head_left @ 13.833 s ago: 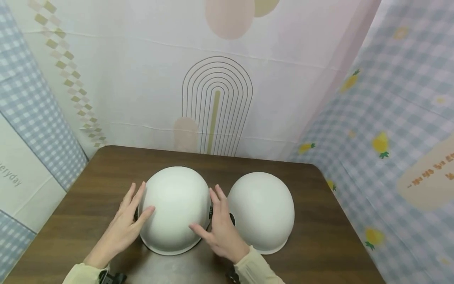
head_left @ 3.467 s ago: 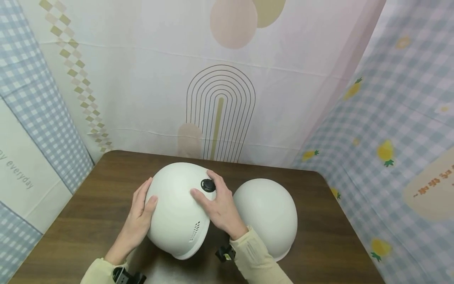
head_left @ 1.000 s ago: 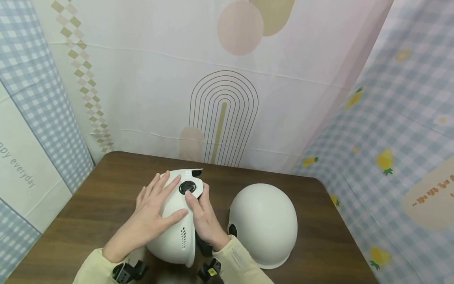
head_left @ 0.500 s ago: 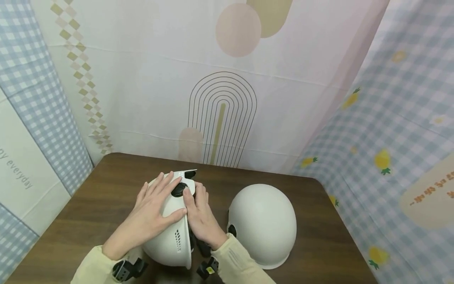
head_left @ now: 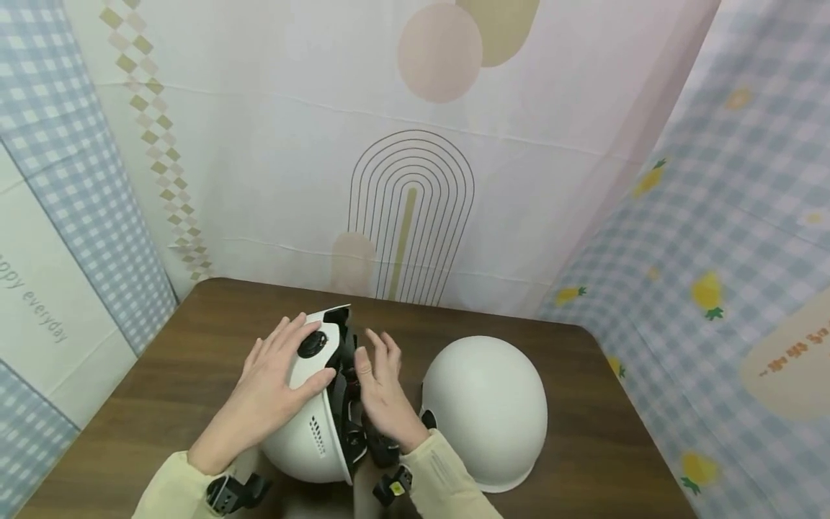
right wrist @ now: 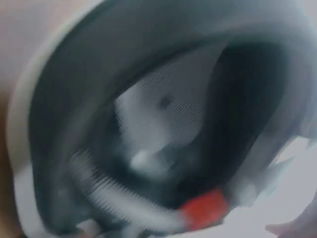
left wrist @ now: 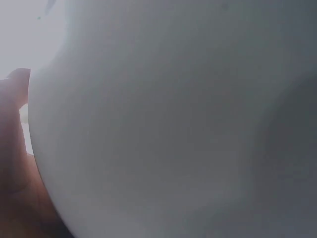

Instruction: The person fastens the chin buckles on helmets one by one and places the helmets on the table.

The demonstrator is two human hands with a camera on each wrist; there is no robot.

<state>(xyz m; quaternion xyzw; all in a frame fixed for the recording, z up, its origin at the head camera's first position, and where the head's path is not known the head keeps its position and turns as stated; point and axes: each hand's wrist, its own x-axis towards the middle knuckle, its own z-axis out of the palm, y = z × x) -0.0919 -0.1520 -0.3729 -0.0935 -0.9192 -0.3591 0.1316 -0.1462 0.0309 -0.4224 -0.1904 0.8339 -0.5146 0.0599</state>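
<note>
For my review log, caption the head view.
Left hand on a tilted white helmet, right hand near its opening, second helmet nearby.

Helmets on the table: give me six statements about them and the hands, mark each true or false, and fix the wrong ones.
1. The left hand lies on the tilted helmet. True.
2. The right wrist view shows nothing red. False: a red piece shows near its bottom edge.
3. The right hand is beside the tilted helmet's open side. True.
4. The other helmet stands dome up on the brown table. True.
5. Both helmets are black outside. False: both are white.
6. The helmets are stacked. False: they are side by side.
</note>
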